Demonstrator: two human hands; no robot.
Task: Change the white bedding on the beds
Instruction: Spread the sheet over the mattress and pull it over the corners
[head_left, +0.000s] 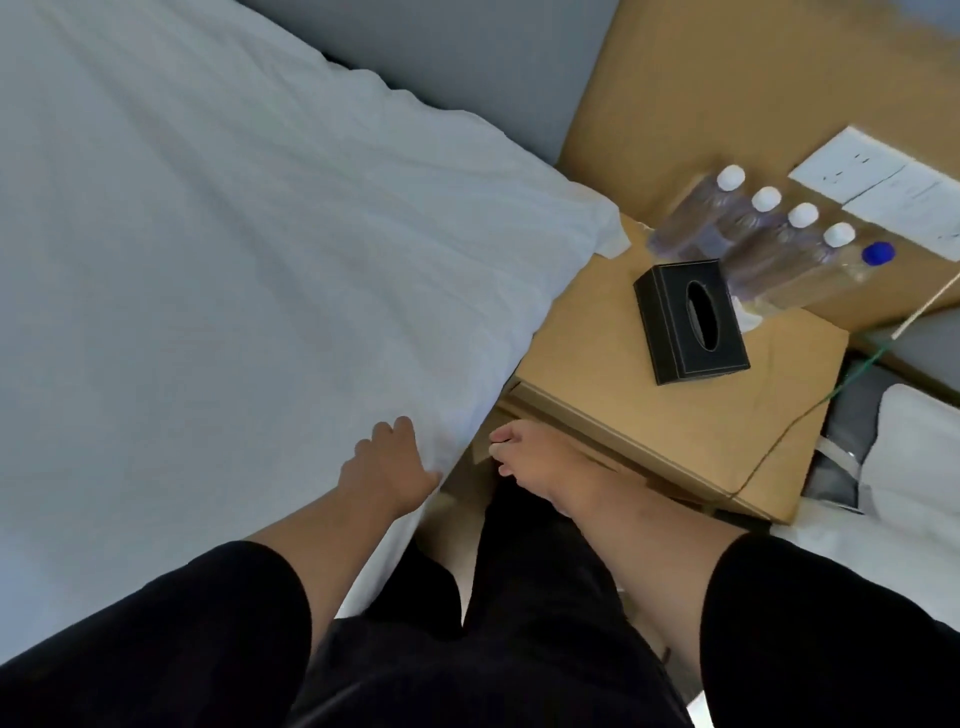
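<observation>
The left hand (387, 470) lies with its fingers (400, 426) curled down onto the white sheet (208, 260) at the bed's edge; whether they pinch the cloth cannot be told. The right hand (540, 467) hangs beside that edge, fingers loosely bent, holding nothing. Beyond stands a wooden nightstand (597, 364) with a black tissue box (691, 322) and water bottles (769, 244).

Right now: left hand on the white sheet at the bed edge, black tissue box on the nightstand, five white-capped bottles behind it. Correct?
Not quite. The head view shows four white-capped bottles and one blue-capped bottle. The rest holds: left hand on the white sheet, black tissue box on the nightstand.
</observation>
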